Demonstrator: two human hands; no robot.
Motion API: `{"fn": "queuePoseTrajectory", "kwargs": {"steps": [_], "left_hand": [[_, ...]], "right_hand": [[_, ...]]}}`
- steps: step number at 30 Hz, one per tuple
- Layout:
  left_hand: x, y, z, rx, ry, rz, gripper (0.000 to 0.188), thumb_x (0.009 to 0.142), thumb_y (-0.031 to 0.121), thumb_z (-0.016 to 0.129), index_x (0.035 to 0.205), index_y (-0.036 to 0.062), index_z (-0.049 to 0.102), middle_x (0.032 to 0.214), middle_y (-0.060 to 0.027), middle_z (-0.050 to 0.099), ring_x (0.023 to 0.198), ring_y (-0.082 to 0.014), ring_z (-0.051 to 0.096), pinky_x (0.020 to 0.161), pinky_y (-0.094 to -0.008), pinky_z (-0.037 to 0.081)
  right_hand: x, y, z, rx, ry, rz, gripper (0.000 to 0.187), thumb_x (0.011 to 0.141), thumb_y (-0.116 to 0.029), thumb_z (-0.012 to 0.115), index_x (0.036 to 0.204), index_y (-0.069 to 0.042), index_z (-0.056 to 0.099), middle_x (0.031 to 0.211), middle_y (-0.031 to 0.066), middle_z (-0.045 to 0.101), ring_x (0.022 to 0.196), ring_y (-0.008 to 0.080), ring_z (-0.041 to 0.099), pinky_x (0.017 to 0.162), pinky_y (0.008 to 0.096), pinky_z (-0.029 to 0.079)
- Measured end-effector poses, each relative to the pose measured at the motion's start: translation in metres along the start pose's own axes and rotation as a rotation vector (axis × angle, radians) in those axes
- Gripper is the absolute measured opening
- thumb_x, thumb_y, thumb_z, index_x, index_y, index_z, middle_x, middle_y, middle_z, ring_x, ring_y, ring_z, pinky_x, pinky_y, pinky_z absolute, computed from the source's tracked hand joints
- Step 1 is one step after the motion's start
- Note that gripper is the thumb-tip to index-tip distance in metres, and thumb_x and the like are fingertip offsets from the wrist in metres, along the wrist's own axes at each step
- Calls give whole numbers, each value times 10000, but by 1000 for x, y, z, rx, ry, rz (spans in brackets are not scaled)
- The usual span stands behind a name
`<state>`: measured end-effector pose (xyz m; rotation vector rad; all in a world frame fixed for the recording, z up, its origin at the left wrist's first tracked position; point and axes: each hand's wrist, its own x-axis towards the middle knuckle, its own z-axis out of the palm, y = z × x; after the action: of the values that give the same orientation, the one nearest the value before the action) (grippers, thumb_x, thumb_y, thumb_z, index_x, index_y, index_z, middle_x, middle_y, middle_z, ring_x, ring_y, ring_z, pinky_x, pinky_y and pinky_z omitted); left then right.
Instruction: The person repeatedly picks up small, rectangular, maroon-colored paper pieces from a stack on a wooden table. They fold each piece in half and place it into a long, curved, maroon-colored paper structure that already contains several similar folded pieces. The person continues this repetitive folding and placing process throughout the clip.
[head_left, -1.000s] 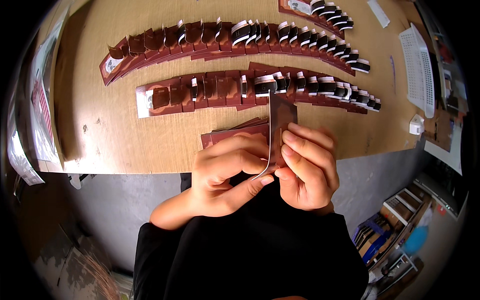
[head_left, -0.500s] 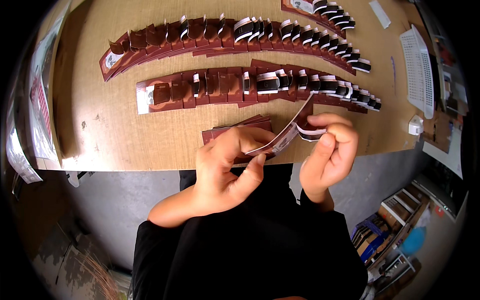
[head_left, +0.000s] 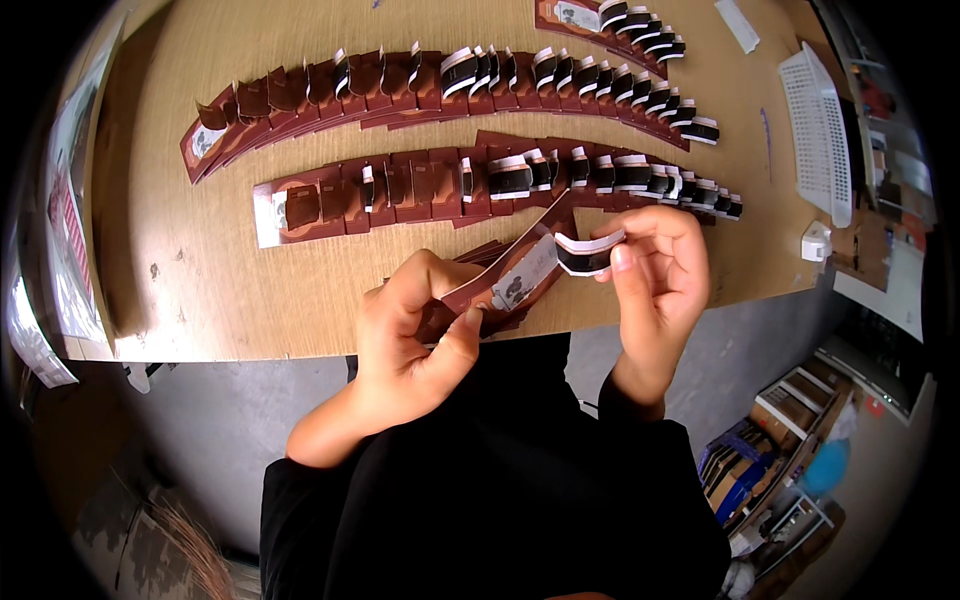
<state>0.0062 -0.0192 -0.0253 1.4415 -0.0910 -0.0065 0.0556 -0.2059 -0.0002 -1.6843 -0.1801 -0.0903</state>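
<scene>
Over the table's near edge, my left hand (head_left: 410, 345) pinches the lower-left end of a dark red-brown printed card (head_left: 515, 280), thumb in front and fingers behind. The card is tilted, its far end rising toward the rows. My right hand (head_left: 660, 280) grips between thumb and fingertips a curved black flap with white edges (head_left: 588, 256) that stands out from the card's face. Behind my left hand lies a small stack of similar cards (head_left: 483, 252), partly hidden. Just beyond, a front row of overlapping cards (head_left: 415, 185) carries raised brown and black-and-white flaps.
A longer row of cards (head_left: 345, 105) curves across farther back, and a shorter row (head_left: 630, 42) lies at the far right. On the right are a white plastic basket (head_left: 815, 140), a small white block (head_left: 816, 242) and a thin blue stick (head_left: 767, 140). Clear plastic packaging (head_left: 75, 210) lines the left edge.
The card has turned so more of its printed face shows. My right hand has lifted slightly and the flap stands farther out. The whole view has shifted a little.
</scene>
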Motion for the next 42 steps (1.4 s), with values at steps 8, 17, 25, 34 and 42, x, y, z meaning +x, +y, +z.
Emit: {"fn": "queuePoseTrajectory", "kwargs": {"steps": [8,17,25,34,42], "left_hand": [[4,6,-9,-263,-3,-26,124,839,-6,489,947,-1,430,910,-91,576,730,-67,504,673,-205,424],[-3,8,-27,-216,24,-12,222,819,-41,489,1029,-6,423,1029,-118,540,727,-94,497,691,-228,436],[-13,1,-36,-228,95,-47,187,822,-42,485,1004,-13,456,1012,-117,544,729,-101,511,707,-250,455],[-15,1,-46,503,-19,244,344,652,136,718,926,5,555,901,-114,590,785,-242,535,715,-331,435],[-24,-7,-34,1005,-68,26,843,475,328,788,1203,43,472,1122,-117,465,997,-327,433,869,-424,375]], "right_hand": [[46,-19,-18,10,-389,62,104,759,71,557,859,41,562,783,53,570,666,63,499,602,188,395],[217,19,-39,-348,-498,42,149,831,-100,554,943,-9,590,830,18,607,698,48,523,589,167,411],[251,55,-36,-641,-364,158,105,807,-78,556,870,-22,619,829,39,641,744,64,571,661,189,437],[239,61,-43,-902,-102,-375,91,774,-81,594,852,-60,637,852,-20,609,734,63,493,636,202,379],[123,-7,-5,-760,-328,-573,119,778,18,569,894,-2,588,1028,85,570,960,150,519,806,255,396]]}}
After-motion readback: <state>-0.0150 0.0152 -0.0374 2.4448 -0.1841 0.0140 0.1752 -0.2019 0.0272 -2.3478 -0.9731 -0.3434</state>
